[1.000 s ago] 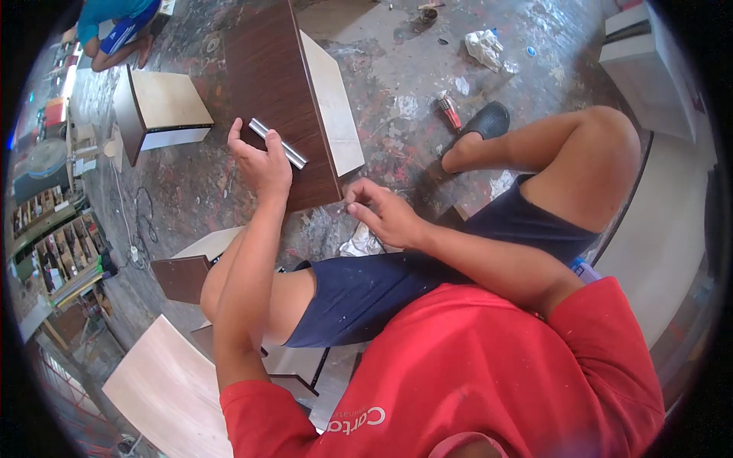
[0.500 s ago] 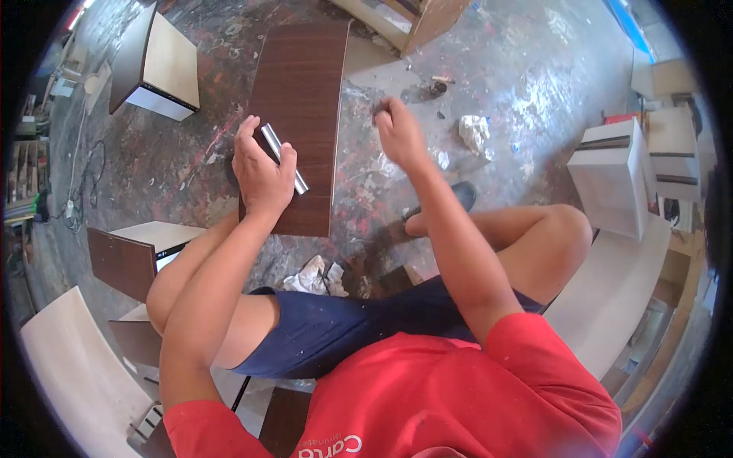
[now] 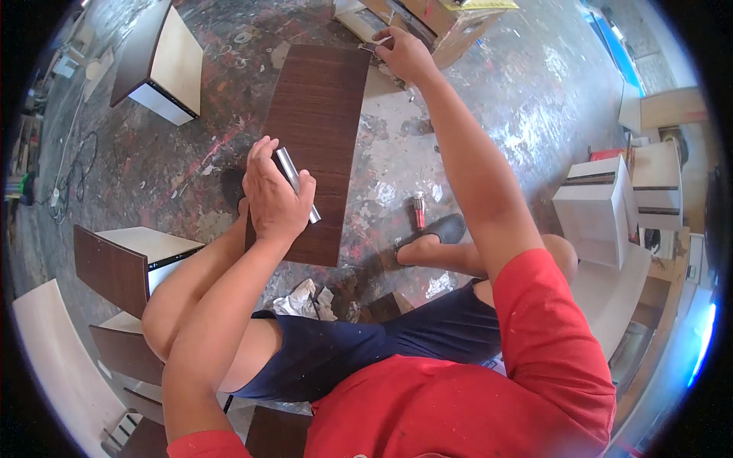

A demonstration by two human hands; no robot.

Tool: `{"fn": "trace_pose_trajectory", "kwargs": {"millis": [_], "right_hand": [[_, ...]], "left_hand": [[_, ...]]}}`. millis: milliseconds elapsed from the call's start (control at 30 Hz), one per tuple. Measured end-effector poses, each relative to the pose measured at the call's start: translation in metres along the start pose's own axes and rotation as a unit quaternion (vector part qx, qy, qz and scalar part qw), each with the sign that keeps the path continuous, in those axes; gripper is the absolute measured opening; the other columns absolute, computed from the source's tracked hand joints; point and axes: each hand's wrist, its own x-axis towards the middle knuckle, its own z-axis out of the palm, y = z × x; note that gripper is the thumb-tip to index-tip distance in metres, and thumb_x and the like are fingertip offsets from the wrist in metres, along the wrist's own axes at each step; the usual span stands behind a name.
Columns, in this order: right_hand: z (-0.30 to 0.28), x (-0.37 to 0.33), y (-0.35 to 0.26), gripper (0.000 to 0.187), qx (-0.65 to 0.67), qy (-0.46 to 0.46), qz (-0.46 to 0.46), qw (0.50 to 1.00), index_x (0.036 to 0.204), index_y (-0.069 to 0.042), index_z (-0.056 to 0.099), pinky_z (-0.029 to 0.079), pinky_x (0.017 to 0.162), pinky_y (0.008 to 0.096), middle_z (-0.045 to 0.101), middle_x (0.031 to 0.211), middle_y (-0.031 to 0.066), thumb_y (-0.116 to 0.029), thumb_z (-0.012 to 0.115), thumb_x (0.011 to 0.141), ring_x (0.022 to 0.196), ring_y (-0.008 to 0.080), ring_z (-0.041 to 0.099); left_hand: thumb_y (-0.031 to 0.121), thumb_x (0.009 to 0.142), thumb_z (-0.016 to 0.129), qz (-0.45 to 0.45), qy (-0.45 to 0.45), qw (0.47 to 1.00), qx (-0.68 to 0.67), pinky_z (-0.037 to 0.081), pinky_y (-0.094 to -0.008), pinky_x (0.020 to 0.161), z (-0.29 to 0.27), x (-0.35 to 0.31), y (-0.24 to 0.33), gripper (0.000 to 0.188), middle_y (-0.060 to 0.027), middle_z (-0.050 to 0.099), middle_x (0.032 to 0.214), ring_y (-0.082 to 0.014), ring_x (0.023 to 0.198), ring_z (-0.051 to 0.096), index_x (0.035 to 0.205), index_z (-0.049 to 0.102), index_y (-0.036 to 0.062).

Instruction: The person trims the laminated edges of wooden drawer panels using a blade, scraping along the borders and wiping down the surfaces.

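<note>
A dark brown wood-grain panel (image 3: 314, 107) stretches away in front of me, between my legs at its near end. My left hand (image 3: 276, 195) rests on it, thumb and fingers closed around a silver bar handle (image 3: 289, 169) lying on the panel. Beyond the panel's far right corner, my right hand (image 3: 405, 57) is stretched out with its fingers pinched. Something small and dark shows at those fingertips; its kind cannot be made out. An open-topped wooden box (image 3: 463, 34) stands right behind that hand.
Brown-fronted drawer boxes stand at left, one far (image 3: 177, 65) and one near (image 3: 114, 263). White boxes (image 3: 592, 206) are at right. On the floor are a red-and-silver cylindrical tool (image 3: 418, 212) by my foot and crumpled white material (image 3: 304, 298). A cable (image 3: 69, 172) trails at far left.
My right hand has reached forward, from beside the panel to the wooden box at its far corner. The left hand keeps its hold on the handle. The whole view has shifted slightly.
</note>
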Motion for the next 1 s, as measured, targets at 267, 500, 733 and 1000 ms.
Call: {"fn": "trace_pose_trajectory", "kwargs": {"millis": [267,500,733,1000], "right_hand": [[0.004,0.009,0.005,0.027,-0.021,-0.026,-0.020,0.999,0.118,-0.015,0.074,0.058,0.089,0.0469,0.079,0.103,0.0134,-0.024,0.066,0.094,0.100,0.0355,0.074],[0.009,0.002,0.003,0.029,-0.056,-0.010,-0.061,0.997,0.118,-0.017,0.075,0.058,0.089,0.0492,0.079,0.104,0.0152,-0.026,0.064,0.093,0.099,0.0373,0.074],[0.009,0.008,0.007,0.028,-0.097,-0.002,-0.034,0.995,0.117,-0.018,0.076,0.057,0.089,0.0498,0.078,0.106,0.0156,-0.026,0.065,0.092,0.100,0.0396,0.073],[0.012,-0.045,-0.015,0.025,-0.060,-0.028,-0.045,0.997,0.114,-0.017,0.075,0.058,0.089,0.0486,0.078,0.104,0.0136,-0.026,0.066,0.093,0.098,0.0379,0.074]], "left_hand": [[0.023,0.088,0.070,-0.002,0.001,1.000,-0.002,0.033,-0.0553,0.117,0.002,0.002,0.002,0.071,-0.0210,0.045,0.152,-0.0398,0.146,0.041,0.148,0.038,0.0037],[0.019,0.088,0.069,0.005,0.003,1.000,-0.001,0.033,-0.0538,0.118,-0.001,0.003,0.003,0.069,-0.0229,0.047,0.151,-0.0407,0.143,0.044,0.147,0.038,0.0004],[0.019,0.087,0.070,-0.001,0.005,1.000,-0.005,0.033,-0.0537,0.118,0.000,0.004,0.007,0.071,-0.0222,0.046,0.152,-0.0403,0.143,0.044,0.148,0.038,0.0020],[0.022,0.086,0.071,-0.010,0.005,1.000,-0.019,0.032,-0.0558,0.118,0.002,0.000,0.001,0.073,-0.0206,0.045,0.151,-0.0397,0.146,0.041,0.148,0.038,0.0034]]}}
